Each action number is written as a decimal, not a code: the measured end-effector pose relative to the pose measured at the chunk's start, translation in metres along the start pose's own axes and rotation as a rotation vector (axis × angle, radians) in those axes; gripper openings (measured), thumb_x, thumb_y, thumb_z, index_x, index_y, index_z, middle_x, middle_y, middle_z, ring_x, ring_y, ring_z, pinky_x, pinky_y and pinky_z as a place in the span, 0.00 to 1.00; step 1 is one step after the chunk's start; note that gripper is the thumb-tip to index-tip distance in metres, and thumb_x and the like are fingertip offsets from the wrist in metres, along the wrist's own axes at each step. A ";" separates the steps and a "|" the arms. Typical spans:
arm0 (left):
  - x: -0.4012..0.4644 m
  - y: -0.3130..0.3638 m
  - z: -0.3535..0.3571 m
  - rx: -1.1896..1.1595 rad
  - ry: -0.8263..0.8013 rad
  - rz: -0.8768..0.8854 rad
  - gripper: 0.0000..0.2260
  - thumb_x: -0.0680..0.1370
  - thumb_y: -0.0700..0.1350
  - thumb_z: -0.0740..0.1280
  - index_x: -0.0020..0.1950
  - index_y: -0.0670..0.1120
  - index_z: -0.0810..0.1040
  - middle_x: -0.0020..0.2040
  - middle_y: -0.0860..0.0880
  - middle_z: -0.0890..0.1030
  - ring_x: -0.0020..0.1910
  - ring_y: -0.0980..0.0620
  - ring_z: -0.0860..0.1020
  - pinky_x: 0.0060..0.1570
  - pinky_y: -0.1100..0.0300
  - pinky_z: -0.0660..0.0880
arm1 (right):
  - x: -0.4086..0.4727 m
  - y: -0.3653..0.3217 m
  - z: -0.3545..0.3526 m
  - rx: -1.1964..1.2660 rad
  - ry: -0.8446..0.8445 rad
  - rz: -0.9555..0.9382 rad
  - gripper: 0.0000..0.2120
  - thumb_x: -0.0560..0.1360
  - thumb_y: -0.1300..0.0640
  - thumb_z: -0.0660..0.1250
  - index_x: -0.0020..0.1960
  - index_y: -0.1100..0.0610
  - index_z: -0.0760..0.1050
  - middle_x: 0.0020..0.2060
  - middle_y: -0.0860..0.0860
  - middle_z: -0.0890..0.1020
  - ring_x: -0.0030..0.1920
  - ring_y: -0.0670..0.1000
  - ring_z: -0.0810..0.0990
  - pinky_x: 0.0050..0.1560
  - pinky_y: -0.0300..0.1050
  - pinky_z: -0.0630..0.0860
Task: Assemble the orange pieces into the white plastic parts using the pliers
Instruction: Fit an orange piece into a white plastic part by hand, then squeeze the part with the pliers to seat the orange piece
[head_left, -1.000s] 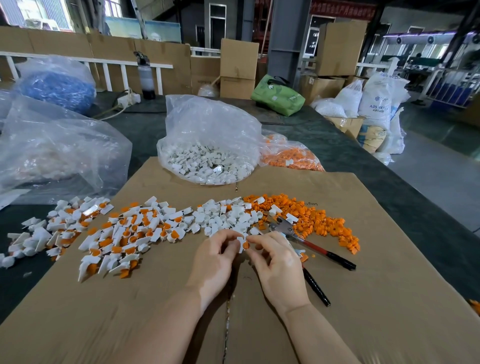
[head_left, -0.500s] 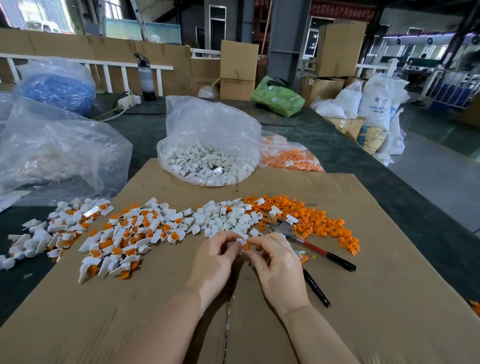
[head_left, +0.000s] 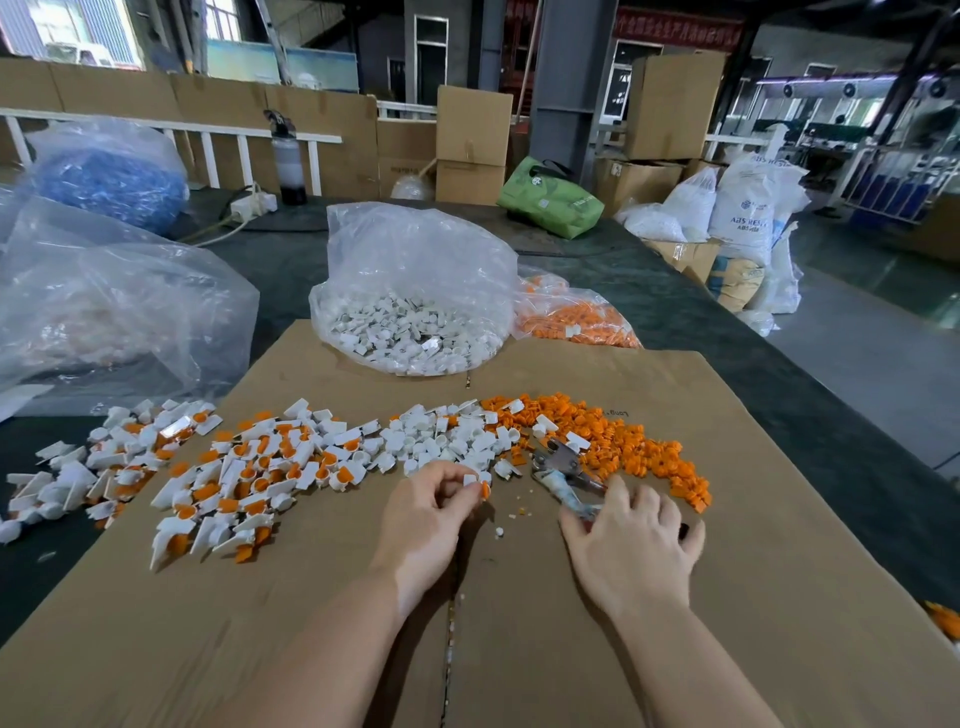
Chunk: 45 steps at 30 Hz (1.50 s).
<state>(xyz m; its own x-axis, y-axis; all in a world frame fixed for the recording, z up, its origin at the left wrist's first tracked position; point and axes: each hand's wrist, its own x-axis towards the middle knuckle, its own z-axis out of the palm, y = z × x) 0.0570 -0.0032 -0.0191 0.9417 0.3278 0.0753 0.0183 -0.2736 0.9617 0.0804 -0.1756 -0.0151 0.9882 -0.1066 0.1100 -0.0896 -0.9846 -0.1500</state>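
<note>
At the centre of the frame, the left hand (head_left: 434, 506) pinches a small white plastic part (head_left: 470, 479) with an orange piece (head_left: 484, 489) showing at its fingertips, fingers curled round it. To the right of it, the right hand (head_left: 631, 545) lies over the handles of the pliers (head_left: 563, 467), fingers spread and bent down onto them; whether it already grips them I cannot tell. The metal head of the pliers points up and left, lying on the cardboard sheet (head_left: 727, 597). Just beyond the hands, a band of loose white parts (head_left: 447, 441) runs across the middle of the frame, with a heap of loose orange pieces (head_left: 623, 447) to its right. Left of centre lies a spread of assembled white-and-orange parts (head_left: 249, 478). Further up the frame, a clear bag of white parts (head_left: 410, 322) stands at upper centre, and a bag of orange pieces (head_left: 576, 317) sits just right of it.
</note>
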 end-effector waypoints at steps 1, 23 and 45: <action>0.000 0.000 0.000 -0.010 0.003 -0.007 0.01 0.77 0.45 0.67 0.45 0.50 0.79 0.38 0.48 0.80 0.32 0.62 0.74 0.32 0.77 0.68 | 0.002 0.004 -0.001 -0.020 -0.064 0.013 0.33 0.76 0.34 0.50 0.75 0.50 0.53 0.70 0.51 0.64 0.72 0.54 0.58 0.70 0.62 0.49; 0.013 0.019 -0.004 -0.444 0.096 -0.295 0.05 0.77 0.37 0.67 0.41 0.42 0.78 0.25 0.50 0.77 0.22 0.58 0.73 0.22 0.69 0.69 | -0.003 -0.023 -0.055 0.754 -0.643 -0.244 0.22 0.79 0.42 0.55 0.33 0.55 0.66 0.27 0.51 0.71 0.27 0.49 0.69 0.35 0.43 0.66; 0.009 0.032 -0.005 -0.556 0.145 -0.340 0.04 0.77 0.34 0.64 0.44 0.39 0.78 0.23 0.51 0.79 0.21 0.60 0.75 0.20 0.70 0.69 | -0.012 -0.030 -0.053 0.742 -0.450 -0.308 0.19 0.76 0.40 0.60 0.35 0.54 0.69 0.29 0.48 0.74 0.29 0.46 0.71 0.34 0.41 0.66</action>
<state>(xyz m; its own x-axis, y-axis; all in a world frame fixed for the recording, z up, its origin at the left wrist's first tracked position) 0.0648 -0.0042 0.0133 0.8585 0.4426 -0.2590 0.0941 0.3605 0.9280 0.0650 -0.1519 0.0397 0.9244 0.3621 -0.1197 0.1344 -0.6029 -0.7864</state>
